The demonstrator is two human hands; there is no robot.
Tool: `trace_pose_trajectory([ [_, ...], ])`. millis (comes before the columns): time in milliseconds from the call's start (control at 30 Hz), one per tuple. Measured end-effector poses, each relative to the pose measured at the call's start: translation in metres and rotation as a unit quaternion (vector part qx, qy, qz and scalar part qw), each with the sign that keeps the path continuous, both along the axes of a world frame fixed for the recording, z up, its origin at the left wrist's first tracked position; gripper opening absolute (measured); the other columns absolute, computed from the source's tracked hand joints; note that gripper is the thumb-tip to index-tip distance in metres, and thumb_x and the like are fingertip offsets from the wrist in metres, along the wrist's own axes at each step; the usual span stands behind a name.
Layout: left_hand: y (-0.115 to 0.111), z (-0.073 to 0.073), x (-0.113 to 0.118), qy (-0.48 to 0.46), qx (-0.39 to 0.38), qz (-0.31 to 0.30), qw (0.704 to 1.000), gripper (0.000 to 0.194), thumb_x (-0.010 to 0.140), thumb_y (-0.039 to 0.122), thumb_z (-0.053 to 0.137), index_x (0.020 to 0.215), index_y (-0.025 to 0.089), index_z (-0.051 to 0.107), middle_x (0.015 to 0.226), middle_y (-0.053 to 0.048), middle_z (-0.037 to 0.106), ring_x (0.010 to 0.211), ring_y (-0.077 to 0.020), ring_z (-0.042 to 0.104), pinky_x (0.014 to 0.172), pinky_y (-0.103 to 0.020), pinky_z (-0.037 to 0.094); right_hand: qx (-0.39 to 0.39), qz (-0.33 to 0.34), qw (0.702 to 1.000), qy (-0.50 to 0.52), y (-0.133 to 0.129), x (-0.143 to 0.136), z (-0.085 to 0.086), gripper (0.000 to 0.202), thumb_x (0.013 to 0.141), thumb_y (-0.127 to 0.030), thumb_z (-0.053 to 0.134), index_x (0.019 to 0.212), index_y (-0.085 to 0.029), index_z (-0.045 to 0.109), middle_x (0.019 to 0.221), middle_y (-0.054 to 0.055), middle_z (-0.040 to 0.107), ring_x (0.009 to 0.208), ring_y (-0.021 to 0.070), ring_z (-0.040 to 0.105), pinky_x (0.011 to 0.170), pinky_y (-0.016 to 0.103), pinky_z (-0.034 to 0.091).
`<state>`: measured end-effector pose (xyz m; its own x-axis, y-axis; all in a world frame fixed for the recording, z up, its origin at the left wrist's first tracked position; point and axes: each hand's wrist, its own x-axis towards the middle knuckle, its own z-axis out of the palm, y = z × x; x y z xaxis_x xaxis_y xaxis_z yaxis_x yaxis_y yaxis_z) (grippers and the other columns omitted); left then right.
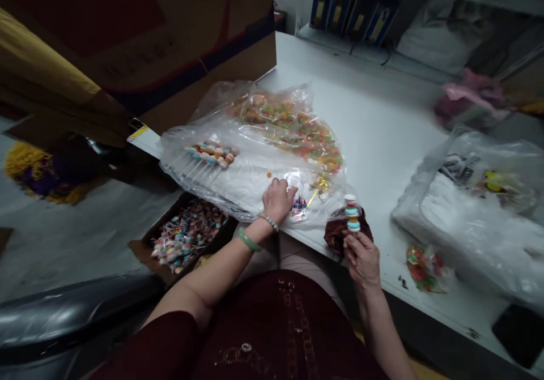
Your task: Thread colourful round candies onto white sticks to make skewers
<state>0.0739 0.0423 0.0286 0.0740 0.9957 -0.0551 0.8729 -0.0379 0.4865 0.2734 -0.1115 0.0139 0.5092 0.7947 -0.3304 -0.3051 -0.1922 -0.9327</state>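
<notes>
My right hand (362, 256) is closed round the lower end of a candy skewer (352, 213), held upright with white, red, blue and tan discs stacked on it. Some clear wrap shows about its top. On the plastic sheeting, my left hand (277, 199) reaches down with its thumb apart from the bent fingers; the fingertips are partly hidden. Just right of it lie small blue and red printed pieces (298, 203) and a bunch of gold ties (321, 184). More candy skewers (210, 154) lie in a row at the left of the sheeting.
Clear bags of orange and green pieces (293, 122) cover the sheeting's far side. Below the table's left edge, an open box (148, 241) holds many wrapped candies. A large carton (170, 40) stands at the back left. A plastic-covered tray (463, 210) is at right.
</notes>
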Motion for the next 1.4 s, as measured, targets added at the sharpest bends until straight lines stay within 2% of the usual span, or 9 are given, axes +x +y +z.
trace_pose_trajectory([
  [133,0.038,-0.018,0.004,0.033,-0.034,0.021,0.999,0.033,0.079,0.043,0.066,0.096,0.016,0.062,0.109,-0.016,0.064,0.1,-0.0289,0.061,0.08,-0.035,0.041,-0.004,0.067,0.998,0.015,0.009,-0.03,0.006,0.029,0.062,-0.04,0.079,0.073,-0.014,0.07,0.052,-0.003,0.052,0.039,0.0029,0.03,0.035,0.018,0.012],
  [333,0.049,-0.041,-0.009,-0.21,-0.083,0.158,0.961,0.03,0.07,0.034,0.071,0.06,0.02,0.047,0.059,0.003,0.051,0.061,-0.0143,0.051,0.061,-0.026,0.035,-0.039,0.124,0.991,0.012,0.001,-0.034,-0.001,0.029,0.065,-0.042,0.076,0.069,-0.014,0.069,0.049,-0.003,0.046,0.042,0.0046,0.03,0.038,0.02,0.013],
  [467,0.038,-0.026,-0.015,-0.473,-0.129,0.169,0.855,0.033,0.069,0.033,0.072,0.059,0.019,0.043,0.053,0.006,0.043,0.051,-0.0085,0.042,0.055,-0.022,0.035,-0.009,0.133,0.991,0.002,0.011,-0.039,-0.001,0.026,0.074,-0.041,0.071,0.078,-0.016,0.073,0.051,-0.004,0.048,0.043,0.0063,0.032,0.04,0.021,0.018],
  [567,0.012,-0.011,-0.011,-0.611,-0.238,0.093,0.75,0.033,0.069,0.045,0.073,0.069,0.018,0.053,0.06,0.003,0.054,0.054,-0.009,0.05,0.057,-0.022,0.041,0.041,0.103,0.994,-0.016,0.03,-0.053,0.008,0.021,0.073,-0.036,0.072,0.084,-0.019,0.075,0.069,0.001,0.063,0.056,0.0097,0.047,0.049,0.023,0.034],
  [633,-0.01,-0.004,-0.006,-0.638,-0.273,0.042,0.719,0.038,0.068,0.05,0.075,0.077,0.016,0.06,0.068,0.0,0.062,0.061,-0.0111,0.057,0.063,-0.024,0.046,0.061,0.101,0.993,-0.019,0.044,-0.064,0.014,0.022,0.071,-0.034,0.073,0.088,-0.021,0.076,0.087,0.003,0.069,0.073,0.0141,0.056,0.062,0.025,0.043],
  [867,-0.048,-0.002,-0.007,-0.662,-0.334,0.024,0.67,0.044,0.062,0.046,0.082,0.089,0.013,0.072,0.078,-0.004,0.071,0.069,-0.0138,0.063,0.072,-0.027,0.049,0.053,0.09,0.993,-0.061,0.066,-0.085,0.006,0.02,0.069,-0.036,0.073,0.077,-0.017,0.073,0.074,0.0,0.064,0.071,0.015,0.053,0.069,0.028,0.044],
  [1133,-0.037,-0.011,-0.017,-0.682,-0.307,0.15,0.647,0.032,0.053,0.027,0.087,0.073,0.008,0.071,0.068,-0.005,0.07,0.061,-0.0111,0.061,0.065,-0.024,0.048,0.066,0.06,0.992,-0.094,0.071,-0.086,0.013,0.023,0.072,-0.039,0.07,0.066,-0.019,0.06,0.059,-0.005,0.042,0.058,0.0094,0.034,0.054,0.023,0.03],
  [1267,-0.032,-0.001,-0.013,-0.73,-0.262,0.167,0.609,0.033,0.054,0.026,0.087,0.076,0.011,0.069,0.071,-0.002,0.069,0.063,-0.0103,0.062,0.067,-0.023,0.048,0.022,0.108,0.994,-0.023,0.072,-0.101,0.019,0.029,0.066,-0.041,0.073,0.083,-0.019,0.068,0.059,-0.005,0.049,0.055,0.0096,0.037,0.05,0.023,0.028],
  [1400,-0.035,0.005,-0.01,-0.737,-0.244,0.16,0.609,0.034,0.061,0.034,0.084,0.083,0.013,0.068,0.072,-0.001,0.067,0.062,-0.0091,0.059,0.061,-0.022,0.046,0.01,0.1,0.995,0.0,0.075,-0.109,0.012,0.025,0.06,-0.036,0.075,0.076,-0.018,0.068,0.064,-0.003,0.057,0.058,0.0099,0.043,0.053,0.023,0.033],
])
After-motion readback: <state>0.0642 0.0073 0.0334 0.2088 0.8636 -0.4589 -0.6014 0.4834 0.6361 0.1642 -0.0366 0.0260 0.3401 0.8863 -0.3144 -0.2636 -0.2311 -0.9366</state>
